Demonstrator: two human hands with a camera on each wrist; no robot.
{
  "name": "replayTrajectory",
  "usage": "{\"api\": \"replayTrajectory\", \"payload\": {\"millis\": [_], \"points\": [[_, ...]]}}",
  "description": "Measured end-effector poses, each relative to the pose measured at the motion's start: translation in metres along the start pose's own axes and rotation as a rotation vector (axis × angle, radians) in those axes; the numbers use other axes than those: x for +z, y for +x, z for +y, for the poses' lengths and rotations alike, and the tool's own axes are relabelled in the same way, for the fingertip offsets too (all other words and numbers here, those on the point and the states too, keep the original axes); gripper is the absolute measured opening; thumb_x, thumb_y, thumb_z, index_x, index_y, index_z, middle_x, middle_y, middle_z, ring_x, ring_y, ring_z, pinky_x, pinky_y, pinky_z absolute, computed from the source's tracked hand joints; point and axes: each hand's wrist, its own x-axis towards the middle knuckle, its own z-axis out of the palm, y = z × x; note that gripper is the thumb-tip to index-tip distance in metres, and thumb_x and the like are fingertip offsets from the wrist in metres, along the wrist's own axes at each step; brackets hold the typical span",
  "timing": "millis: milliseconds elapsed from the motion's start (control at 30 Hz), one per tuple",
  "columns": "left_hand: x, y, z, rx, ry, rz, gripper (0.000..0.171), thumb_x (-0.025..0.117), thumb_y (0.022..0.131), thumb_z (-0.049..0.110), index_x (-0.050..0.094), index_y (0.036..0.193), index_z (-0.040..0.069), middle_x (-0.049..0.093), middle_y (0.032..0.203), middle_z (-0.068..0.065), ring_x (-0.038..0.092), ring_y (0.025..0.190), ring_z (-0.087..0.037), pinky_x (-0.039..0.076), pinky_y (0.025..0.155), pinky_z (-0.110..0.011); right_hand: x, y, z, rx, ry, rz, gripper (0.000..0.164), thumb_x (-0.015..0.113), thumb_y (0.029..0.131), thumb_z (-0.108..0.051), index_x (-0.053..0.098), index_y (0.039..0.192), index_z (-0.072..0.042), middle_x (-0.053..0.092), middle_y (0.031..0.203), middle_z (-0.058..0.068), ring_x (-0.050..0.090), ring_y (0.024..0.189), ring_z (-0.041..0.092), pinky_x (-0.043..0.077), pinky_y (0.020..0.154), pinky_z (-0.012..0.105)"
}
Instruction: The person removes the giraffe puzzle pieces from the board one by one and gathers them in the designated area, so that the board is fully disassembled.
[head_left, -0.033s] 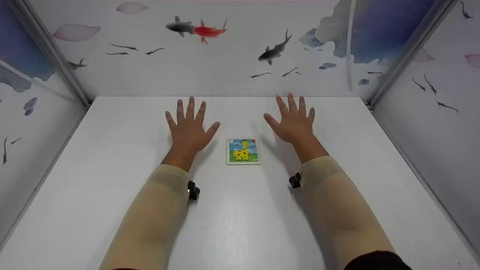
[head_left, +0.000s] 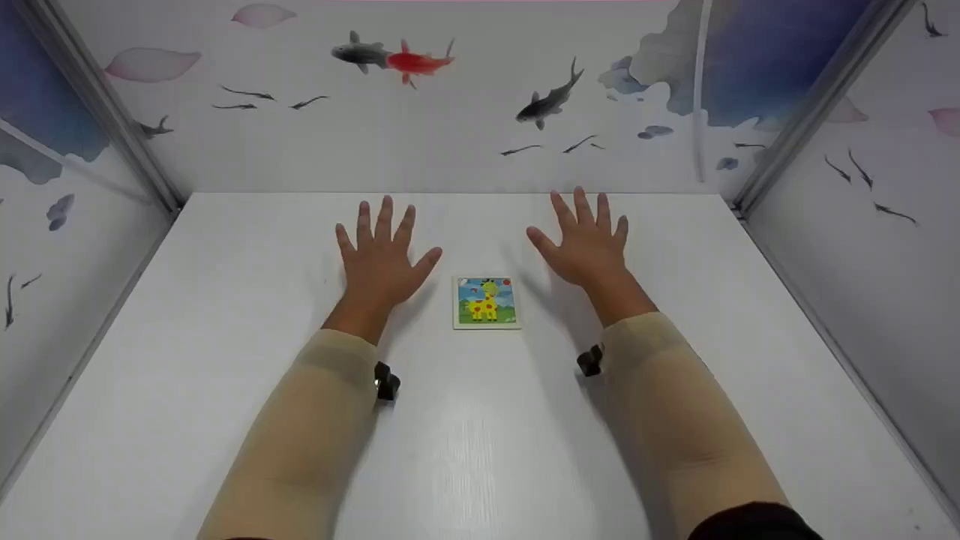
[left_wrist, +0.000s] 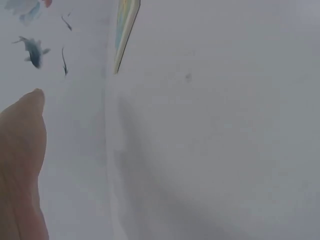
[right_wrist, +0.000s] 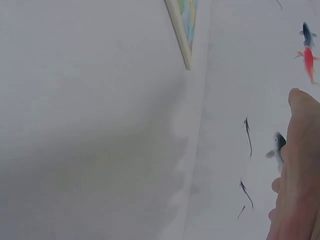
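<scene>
A small square giraffe picture board with a pale rim lies flat on the white table, between my two hands. Left of it, my left hand is held above the tabletop, fingers straight and spread, holding nothing. My right hand hovers on the other side in the same spread pose, also with nothing in it. Neither hand touches the board. In the left wrist view, the thumb shows at the left and a corner of the board at the top. The right wrist view has part of the right hand at its right edge.
The white table meets a back wall painted with fish just beyond my fingertips. Side walls stand at left and right, with metal posts in the corners. A small black device sits at each wrist.
The left hand's fingers have shifted very slightly right and toward me. The right hand has barely moved, and the board lies where it was.
</scene>
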Motion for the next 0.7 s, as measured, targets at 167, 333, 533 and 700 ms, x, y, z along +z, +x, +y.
{"api": "replayTrajectory", "payload": {"millis": [167, 333, 533, 700], "points": [[0.0, -0.008, 0.007, 0.012, -0.077, -0.041, 0.088, 0.037, 0.102, 0.077, 0.011, 0.174, 0.034, 0.001, 0.184, -0.006, -0.003, 0.17, -0.039, 0.003, 0.132, -0.075, 0.002, -0.002, -0.004, -0.009, 0.066, -0.022, 0.09, 0.026, 0.099, -0.086, 0.005, 0.173, -0.04, -0.006, 0.184, 0.003, -0.01, 0.169, 0.04, -0.001, 0.131, 0.076], [0.0, -0.018, 0.014, 0.017, -0.133, -0.069, 0.087, 0.039, 0.103, 0.075, 0.013, 0.174, 0.032, 0.005, 0.184, -0.007, 0.002, 0.17, -0.039, 0.007, 0.133, -0.072, 0.005, -0.008, -0.012, -0.052, 0.123, -0.03, 0.086, 0.028, 0.101, -0.085, 0.01, 0.173, -0.041, 0.0, 0.184, 0.002, -0.008, 0.17, 0.038, 0.002, 0.132, 0.075], [0.003, -0.027, 0.022, 0.022, -0.214, -0.138, 0.086, 0.041, 0.104, 0.073, 0.015, 0.174, 0.029, 0.008, 0.183, -0.007, 0.005, 0.17, -0.038, 0.012, 0.133, -0.07, 0.012, -0.013, -0.026, -0.101, 0.14, -0.027, 0.083, 0.032, 0.102, -0.082, 0.015, 0.172, -0.042, 0.007, 0.184, 0.0, -0.003, 0.171, 0.035, 0.008, 0.132, 0.073], [0.002, -0.032, 0.027, 0.054, -0.308, -0.241, 0.086, 0.049, 0.105, 0.066, 0.013, 0.174, 0.029, 0.006, 0.184, -0.006, 0.004, 0.171, -0.036, 0.014, 0.134, -0.068, 0.015, -0.014, -0.039, -0.14, 0.145, -0.043, 0.082, 0.034, 0.102, -0.082, 0.013, 0.172, -0.045, 0.006, 0.184, -0.003, -0.003, 0.171, 0.034, 0.007, 0.132, 0.073]]}}
